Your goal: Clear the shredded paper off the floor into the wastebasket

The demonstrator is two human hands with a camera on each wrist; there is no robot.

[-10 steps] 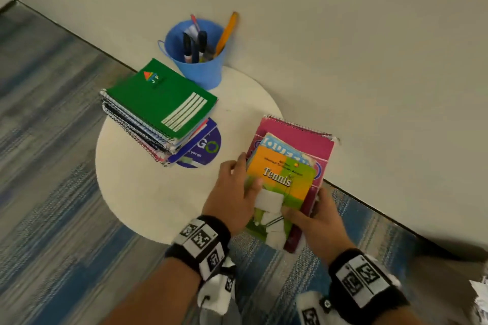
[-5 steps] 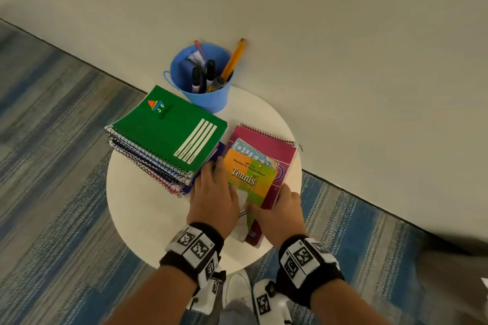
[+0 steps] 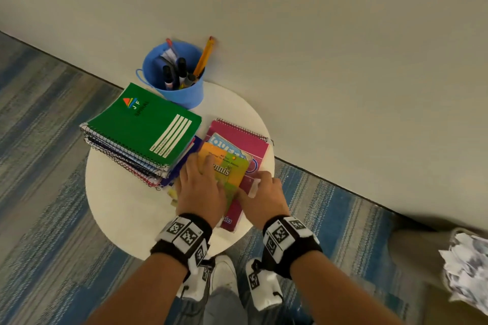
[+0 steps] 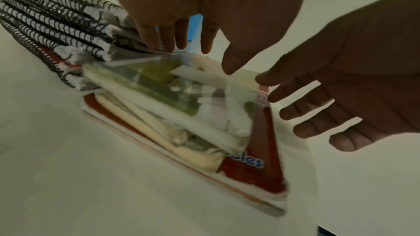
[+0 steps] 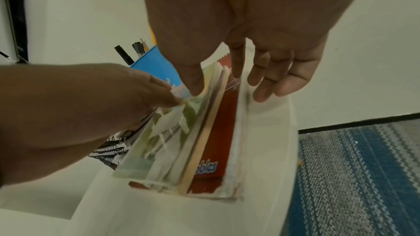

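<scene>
Shredded paper [image 3: 467, 266] shows as a white crumpled heap at the right edge of the head view, over a blurred tan container [image 3: 414, 250]. Both hands are away from it, on a small stack of booklets on a round white table [image 3: 124, 206]. My left hand [image 3: 200, 185] lies flat with straight fingers on the orange-green "Tennis" booklet [image 3: 232, 166]. My right hand [image 3: 261, 192] touches the stack's right side, thumb on top and fingers loosely spread beside the pink spiral notebook [image 3: 245, 137]. In the right wrist view its fingers [image 5: 263, 71] hang along the notebook's edge [image 5: 240, 132].
A pile of spiral notebooks with a green cover [image 3: 148, 129] lies left of the stack. A blue cup [image 3: 182, 92] of pens and a pencil stands against the white wall. Blue-grey striped carpet [image 3: 52, 192] surrounds the table. My shoes [image 3: 224, 274] show below it.
Both hands have slid the booklet stack left, from overhanging the table's right edge to lying beside the green notebook pile. The left hand has moved further onto the stack.
</scene>
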